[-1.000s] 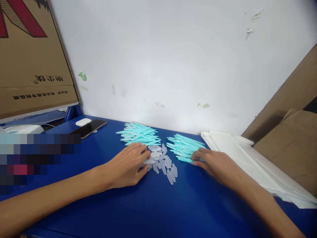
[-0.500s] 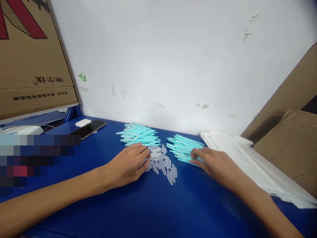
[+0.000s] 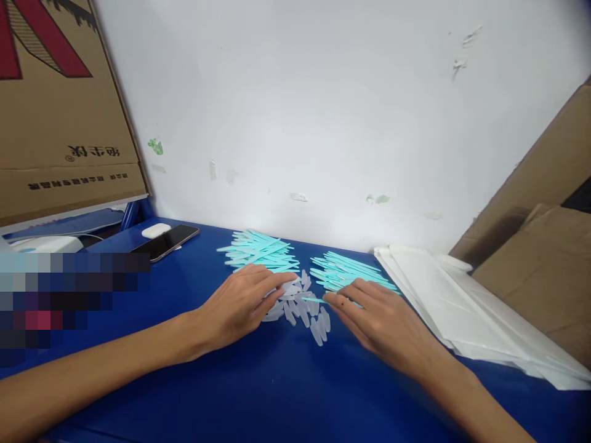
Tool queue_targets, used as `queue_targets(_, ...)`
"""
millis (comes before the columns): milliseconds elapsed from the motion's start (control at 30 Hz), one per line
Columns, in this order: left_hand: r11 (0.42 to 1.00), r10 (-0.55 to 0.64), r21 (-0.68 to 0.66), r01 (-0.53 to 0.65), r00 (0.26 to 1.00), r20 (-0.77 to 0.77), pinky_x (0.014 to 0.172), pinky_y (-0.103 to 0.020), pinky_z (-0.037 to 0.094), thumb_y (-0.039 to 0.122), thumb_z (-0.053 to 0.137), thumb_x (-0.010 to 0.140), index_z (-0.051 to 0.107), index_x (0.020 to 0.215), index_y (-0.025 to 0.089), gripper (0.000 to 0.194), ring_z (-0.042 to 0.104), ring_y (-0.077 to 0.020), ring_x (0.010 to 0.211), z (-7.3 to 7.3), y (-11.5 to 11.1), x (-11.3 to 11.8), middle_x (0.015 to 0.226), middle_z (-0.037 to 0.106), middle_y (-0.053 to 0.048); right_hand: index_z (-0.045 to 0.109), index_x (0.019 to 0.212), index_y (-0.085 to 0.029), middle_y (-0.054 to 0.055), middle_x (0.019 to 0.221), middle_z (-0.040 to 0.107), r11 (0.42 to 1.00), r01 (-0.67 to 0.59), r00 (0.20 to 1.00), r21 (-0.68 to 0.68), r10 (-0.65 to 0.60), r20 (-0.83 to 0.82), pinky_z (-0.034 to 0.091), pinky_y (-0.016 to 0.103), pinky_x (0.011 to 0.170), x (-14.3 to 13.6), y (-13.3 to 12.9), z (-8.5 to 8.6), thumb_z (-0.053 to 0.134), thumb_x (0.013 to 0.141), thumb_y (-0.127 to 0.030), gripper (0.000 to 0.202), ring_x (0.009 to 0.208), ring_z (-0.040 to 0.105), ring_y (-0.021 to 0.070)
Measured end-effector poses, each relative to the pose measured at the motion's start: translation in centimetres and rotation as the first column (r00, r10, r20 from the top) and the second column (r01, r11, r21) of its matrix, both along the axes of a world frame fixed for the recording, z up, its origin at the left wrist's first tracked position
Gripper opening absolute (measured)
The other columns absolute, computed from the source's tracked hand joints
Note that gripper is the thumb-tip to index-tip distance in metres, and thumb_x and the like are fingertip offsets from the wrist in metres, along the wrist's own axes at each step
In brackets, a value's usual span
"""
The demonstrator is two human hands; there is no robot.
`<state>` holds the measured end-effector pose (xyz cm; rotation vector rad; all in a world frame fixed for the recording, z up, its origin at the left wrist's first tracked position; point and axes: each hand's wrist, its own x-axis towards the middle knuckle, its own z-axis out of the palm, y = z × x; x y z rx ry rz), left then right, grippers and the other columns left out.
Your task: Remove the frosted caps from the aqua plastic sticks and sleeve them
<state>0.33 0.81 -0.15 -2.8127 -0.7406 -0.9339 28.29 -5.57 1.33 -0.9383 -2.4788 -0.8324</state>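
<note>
My left hand (image 3: 252,298) is over a loose pile of small translucent tapered caps (image 3: 302,311). Its thumb and index finger close on one translucent cap (image 3: 290,287) at the pile's upper left. My right hand (image 3: 369,311) pinches a thin turquoise stick (image 3: 313,299), whose tip points left over the caps. Behind that hand lies a heap of turquoise sticks (image 3: 344,271). Another heap of turquoise sticks (image 3: 258,249) sits beyond my left hand.
The blue table (image 3: 258,387) meets a white wall (image 3: 323,111). A phone (image 3: 168,242) and a white case (image 3: 156,231) lie at the back left. White flat sheets (image 3: 462,307) line the right side, with cardboard (image 3: 540,277) beside them. A carton (image 3: 60,123) stands left.
My right hand has moved left from the right heap, bringing a turquoise stick toward the caps. My left index finger has stretched a little further right over the caps.
</note>
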Motion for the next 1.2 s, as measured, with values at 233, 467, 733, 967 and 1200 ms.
queue_targets(233, 0.851, 0.078, -0.521, 0.071, 0.963, 0.258, 0.082, -0.028, 0.054, 0.040, 0.057, 0.102, 0.060, 0.109, 0.025, 0.016, 0.073, -0.0178, 0.097, 0.6, -0.5, 0.4, 0.102, 0.077, 0.001, 0.062, 0.122, -0.019, 0.000, 0.084, 0.066, 0.999, 0.006, 0.998, -0.053, -0.009, -0.056, 0.039, 0.030, 0.057, 0.0, -0.2, -0.6, 0.049, 0.103, -0.015, 0.023, 0.063, 0.058, 0.0142)
queue_targets(467, 0.655, 0.141, -0.732, 0.190, 0.920, 0.365, 0.074, -0.029, 0.051, 0.046, 0.063, 0.098, 0.057, 0.099, 0.023, 0.024, 0.071, -0.0197, 0.096, 1.2, -1.3, 0.8, 0.103, 0.076, -0.002, 0.060, 0.128, -0.017, -0.001, 0.085, 0.068, 1.000, 0.011, 0.996, -0.012, -0.012, -0.091, 0.037, 0.031, 0.052, -0.2, -0.4, -0.5, 0.045, 0.107, -0.023, 0.026, 0.058, 0.059, 0.0125)
queue_targets(733, 0.524, 0.103, -0.809, 0.266, 0.923, 0.370, 0.071, -0.027, 0.046, 0.046, 0.069, 0.094, 0.058, 0.090, 0.020, 0.028, 0.065, -0.0156, 0.082, 1.1, -1.9, 1.1, 0.086, 0.071, 0.000, 0.059, 0.131, -0.016, -0.002, 0.079, 0.066, 0.994, -0.085, 0.980, -0.061, 0.073, -0.184, 0.036, 0.029, 0.050, -1.2, -0.6, -1.0, 0.050, 0.106, -0.022, 0.027, 0.057, 0.059, 0.0111)
queue_targets(967, 0.672, 0.082, -0.722, 0.166, 0.952, 0.295, 0.073, -0.030, 0.047, 0.043, 0.075, 0.088, 0.071, 0.082, 0.020, 0.024, 0.062, -0.0164, 0.079, 0.9, -1.7, 1.0, 0.083, 0.071, -0.001, 0.064, 0.124, -0.014, 0.001, 0.084, 0.072, 0.987, -0.148, 0.964, -0.066, 0.129, -0.232, 0.041, 0.029, 0.049, -1.8, -0.9, -1.7, 0.050, 0.106, -0.022, 0.024, 0.061, 0.065, 0.0111)
queue_targets(1200, 0.769, 0.002, -0.615, 0.178, 0.960, 0.281, 0.070, -0.028, 0.047, 0.035, 0.074, 0.091, 0.070, 0.084, 0.021, 0.016, 0.061, -0.0160, 0.078, 0.5, -2.1, 1.0, 0.083, 0.070, 0.000, 0.066, 0.121, -0.013, 0.002, 0.084, 0.073, 0.981, -0.181, 0.957, -0.069, 0.159, -0.241, 0.046, 0.025, 0.052, -2.6, -1.0, -1.9, 0.046, 0.107, -0.020, 0.025, 0.064, 0.068, 0.0104)
